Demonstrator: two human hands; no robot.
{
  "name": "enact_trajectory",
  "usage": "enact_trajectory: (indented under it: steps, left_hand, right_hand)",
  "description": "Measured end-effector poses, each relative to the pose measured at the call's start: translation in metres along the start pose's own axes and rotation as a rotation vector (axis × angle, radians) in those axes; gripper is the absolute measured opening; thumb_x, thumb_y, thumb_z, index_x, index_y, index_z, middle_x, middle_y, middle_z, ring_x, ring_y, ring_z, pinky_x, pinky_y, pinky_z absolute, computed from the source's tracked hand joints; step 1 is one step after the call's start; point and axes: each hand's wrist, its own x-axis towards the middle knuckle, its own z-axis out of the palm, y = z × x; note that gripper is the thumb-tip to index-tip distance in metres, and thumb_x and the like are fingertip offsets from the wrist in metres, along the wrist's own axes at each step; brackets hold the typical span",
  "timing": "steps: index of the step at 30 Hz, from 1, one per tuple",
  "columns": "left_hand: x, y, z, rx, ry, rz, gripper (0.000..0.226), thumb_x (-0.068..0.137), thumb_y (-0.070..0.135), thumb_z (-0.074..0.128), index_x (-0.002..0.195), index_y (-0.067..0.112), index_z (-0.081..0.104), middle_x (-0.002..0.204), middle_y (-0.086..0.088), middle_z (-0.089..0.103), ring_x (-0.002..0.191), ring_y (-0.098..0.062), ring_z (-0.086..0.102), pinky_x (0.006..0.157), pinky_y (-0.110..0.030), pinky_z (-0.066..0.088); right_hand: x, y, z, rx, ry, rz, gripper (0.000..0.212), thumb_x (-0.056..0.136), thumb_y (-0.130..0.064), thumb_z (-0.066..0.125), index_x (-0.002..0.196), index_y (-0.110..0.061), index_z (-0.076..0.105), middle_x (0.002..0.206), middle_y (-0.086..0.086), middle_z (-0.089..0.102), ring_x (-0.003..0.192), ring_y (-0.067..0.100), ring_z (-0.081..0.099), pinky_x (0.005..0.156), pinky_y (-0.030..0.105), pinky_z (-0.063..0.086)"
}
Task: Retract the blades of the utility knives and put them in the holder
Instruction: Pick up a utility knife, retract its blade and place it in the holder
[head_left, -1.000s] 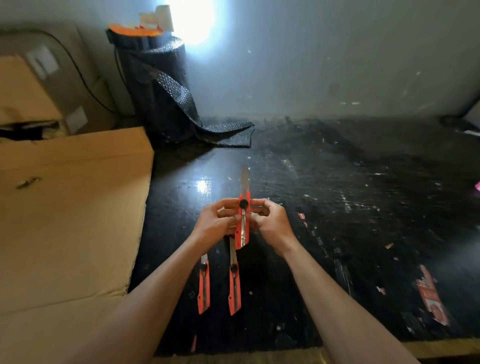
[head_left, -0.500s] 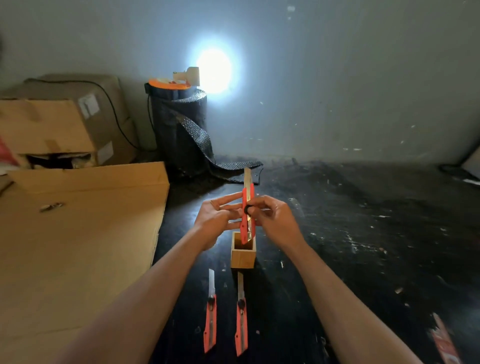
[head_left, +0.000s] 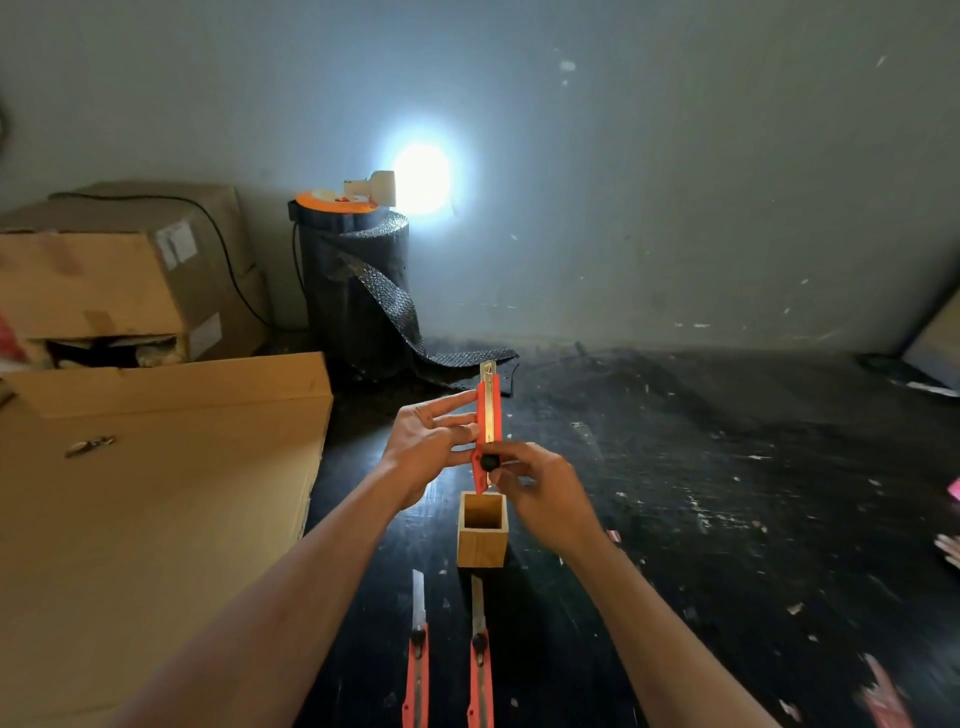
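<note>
Dim grey wall rises behind a scuffed black tabletop, where a bright lamp glares from on top of a dark roll of mesh material.

At the centre, the right hand pinches the black slider knob of an orange utility knife, thumb and forefinger closed on it near the lower part of the handle. The left hand steadies the same knife from the other side, its fingertips pressed against the handle's edge with the fingers stretched out rather than curled. The knife stands nearly upright, and only a short tip of blade shows above the top of the handle.

Directly below the knife's lower end sits a small square wooden holder, open at the top and with nothing visible inside; the knife's end hangs just over its rim without clearly entering it.

Nearer the person, two more orange utility knives lie flat and side by side on the tabletop, the left knife and the right knife, each with a long blade extended and pointing toward the holder.

To the left, a large flat cardboard box covers that side of the table, with further cardboard boxes stacked behind it against the wall.
</note>
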Motion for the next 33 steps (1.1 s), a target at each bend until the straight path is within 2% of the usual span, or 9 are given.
enact_trajectory:
  steps: [6, 10, 12, 16, 21, 24, 27, 30, 33]
  left_hand:
    - [0.0, 0.001, 0.004, 0.035, -0.009, 0.036, 0.043, 0.095, -0.007, 0.064, 0.133, 0.013, 0.066, 0.089, 0.012, 0.078, 0.073, -0.006, 0.079, 0.059, -0.022, 0.062]
    - [0.003, 0.004, 0.002, 0.04, -0.004, 0.065, 0.044, 0.094, -0.006, 0.066, 0.134, 0.013, 0.065, 0.105, -0.001, 0.077, 0.075, -0.006, 0.079, 0.06, -0.022, 0.061]
    - [0.005, 0.004, 0.001, 0.049, 0.0, 0.075, 0.045, 0.095, -0.005, 0.065, 0.136, 0.012, 0.064, 0.112, -0.004, 0.076, 0.076, -0.006, 0.08, 0.061, -0.023, 0.062]
    - [0.005, 0.005, 0.004, 0.057, -0.005, 0.082, 0.044, 0.095, -0.005, 0.064, 0.136, 0.013, 0.063, 0.103, 0.006, 0.075, 0.073, -0.004, 0.079, 0.059, -0.021, 0.061]
    - [0.008, 0.007, 0.002, 0.074, 0.011, 0.108, 0.044, 0.095, -0.002, 0.066, 0.136, 0.012, 0.063, 0.113, -0.003, 0.074, 0.074, -0.002, 0.078, 0.059, -0.02, 0.061]
    - [0.008, 0.01, 0.003, 0.075, 0.003, 0.109, 0.044, 0.095, -0.005, 0.065, 0.136, 0.013, 0.063, 0.103, 0.005, 0.074, 0.073, -0.003, 0.079, 0.058, -0.02, 0.06]
    - [0.01, 0.01, 0.006, 0.067, -0.01, 0.101, 0.045, 0.095, -0.006, 0.064, 0.136, 0.013, 0.063, 0.104, 0.004, 0.075, 0.074, -0.006, 0.079, 0.059, -0.022, 0.061]
    - [0.011, 0.01, 0.007, 0.059, -0.005, 0.101, 0.045, 0.095, -0.006, 0.065, 0.135, 0.014, 0.064, 0.102, 0.005, 0.076, 0.074, -0.005, 0.079, 0.059, -0.022, 0.061]
    - [0.014, 0.009, 0.004, 0.052, -0.003, 0.102, 0.045, 0.094, -0.005, 0.066, 0.136, 0.013, 0.064, 0.105, 0.003, 0.075, 0.076, -0.004, 0.079, 0.06, -0.022, 0.061]
  right_hand:
    - [0.001, -0.008, -0.001, 0.019, 0.049, 0.058, 0.026, 0.09, -0.027, 0.075, 0.107, -0.031, 0.055, 0.116, -0.005, 0.071, 0.098, 0.008, 0.062, 0.085, 0.023, 0.049]
    - [-0.003, -0.009, -0.003, -0.007, 0.021, -0.028, 0.031, 0.096, -0.017, 0.067, 0.123, -0.031, 0.061, 0.125, -0.002, 0.07, 0.104, 0.006, 0.059, 0.09, 0.022, 0.046]
    - [-0.001, -0.01, -0.004, -0.035, 0.033, -0.028, 0.024, 0.096, -0.016, 0.067, 0.119, -0.025, 0.065, 0.124, -0.002, 0.072, 0.104, 0.005, 0.06, 0.093, 0.024, 0.048]
    - [0.003, -0.013, -0.001, 0.034, 0.091, 0.035, 0.022, 0.091, -0.027, 0.073, 0.103, -0.03, 0.056, 0.109, -0.01, 0.069, 0.097, 0.007, 0.064, 0.091, 0.029, 0.052]
    - [0.005, -0.011, -0.004, -0.024, 0.041, -0.031, 0.029, 0.096, -0.021, 0.067, 0.123, -0.028, 0.063, 0.129, -0.001, 0.071, 0.116, 0.017, 0.067, 0.102, 0.037, 0.051]
    - [0.008, -0.011, -0.005, 0.0, 0.066, -0.018, 0.019, 0.094, -0.022, 0.069, 0.112, -0.025, 0.063, 0.119, -0.001, 0.073, 0.104, 0.011, 0.067, 0.095, 0.029, 0.052]
    - [0.01, -0.011, -0.004, 0.059, 0.095, 0.006, 0.023, 0.09, -0.03, 0.074, 0.104, -0.031, 0.056, 0.106, -0.012, 0.069, 0.092, 0.003, 0.064, 0.081, 0.018, 0.049]
    - [0.009, -0.008, -0.006, 0.042, 0.059, -0.036, 0.027, 0.094, -0.025, 0.07, 0.113, -0.038, 0.056, 0.115, -0.01, 0.069, 0.101, 0.005, 0.062, 0.089, 0.024, 0.049]
    - [0.011, -0.008, -0.009, -0.004, 0.026, -0.05, 0.023, 0.097, -0.019, 0.066, 0.119, -0.027, 0.066, 0.122, -0.004, 0.071, 0.104, 0.004, 0.06, 0.085, 0.014, 0.046]
